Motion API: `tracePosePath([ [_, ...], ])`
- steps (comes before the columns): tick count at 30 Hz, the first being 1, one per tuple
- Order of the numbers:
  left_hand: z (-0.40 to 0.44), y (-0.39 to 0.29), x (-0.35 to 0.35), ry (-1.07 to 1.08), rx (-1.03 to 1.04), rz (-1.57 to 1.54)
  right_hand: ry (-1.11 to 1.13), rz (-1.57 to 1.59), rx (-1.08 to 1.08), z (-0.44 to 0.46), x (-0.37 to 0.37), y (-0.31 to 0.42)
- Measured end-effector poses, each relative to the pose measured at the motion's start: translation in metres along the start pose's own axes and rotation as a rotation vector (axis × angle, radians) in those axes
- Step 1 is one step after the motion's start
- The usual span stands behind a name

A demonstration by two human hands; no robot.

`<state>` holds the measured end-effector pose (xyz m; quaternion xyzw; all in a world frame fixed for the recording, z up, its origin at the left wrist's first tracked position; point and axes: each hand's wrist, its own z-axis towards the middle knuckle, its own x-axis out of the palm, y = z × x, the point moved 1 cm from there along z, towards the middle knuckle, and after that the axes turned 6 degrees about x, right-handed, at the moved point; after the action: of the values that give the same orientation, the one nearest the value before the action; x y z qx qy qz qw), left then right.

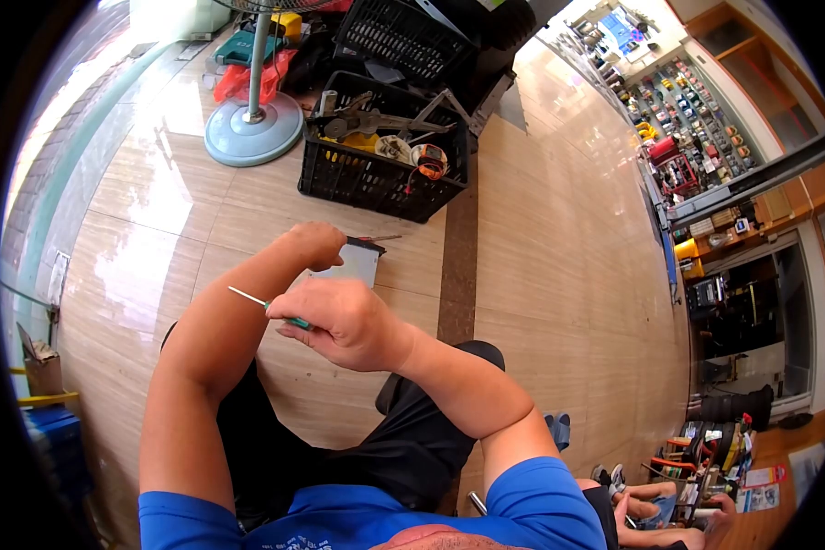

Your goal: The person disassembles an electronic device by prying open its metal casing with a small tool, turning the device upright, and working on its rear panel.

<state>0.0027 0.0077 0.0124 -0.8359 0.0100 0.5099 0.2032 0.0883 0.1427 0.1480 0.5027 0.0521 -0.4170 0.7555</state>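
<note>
My right hand (344,321) is closed around a small screwdriver (297,323) with a green handle; its thin shaft points up and left, over my left forearm. Farther forward, my left hand (316,246) is at the upper left edge of a flat grey-white panel (361,262) with a dark edge. The fingers of my left hand are bent downward, and what they hold, if anything, is hidden. Part of the panel lies behind my right hand. A thin reddish tool (387,237) shows by the panel's far edge.
A black crate (385,174) of tools, with a tape measure (429,161), stands ahead on the tiled floor. Left of it is a fan's round base (253,129). Another person's legs (646,509) and hands show at the lower right. Shelves of goods (687,119) stand at upper right.
</note>
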Motion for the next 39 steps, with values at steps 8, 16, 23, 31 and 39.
tracePosePath([
  [8,0.001,0.001,0.001,-0.028,0.006,0.012,-0.028,0.011,-0.045,-0.001,0.0,0.001],
  [16,-0.003,0.001,-0.003,-0.004,0.014,-0.025,-0.067,-0.133,0.039,0.0,-0.007,-0.002],
  [23,0.0,0.0,-0.002,-0.002,0.012,-0.03,-0.155,-0.192,0.117,0.001,-0.009,-0.006],
  [31,0.0,-0.001,0.0,-0.003,0.013,-0.03,-0.168,-0.218,0.116,0.001,-0.009,-0.008],
  [39,-0.001,-0.001,-0.001,-0.015,0.007,-0.02,-0.158,-0.236,0.103,0.001,-0.008,-0.007],
])
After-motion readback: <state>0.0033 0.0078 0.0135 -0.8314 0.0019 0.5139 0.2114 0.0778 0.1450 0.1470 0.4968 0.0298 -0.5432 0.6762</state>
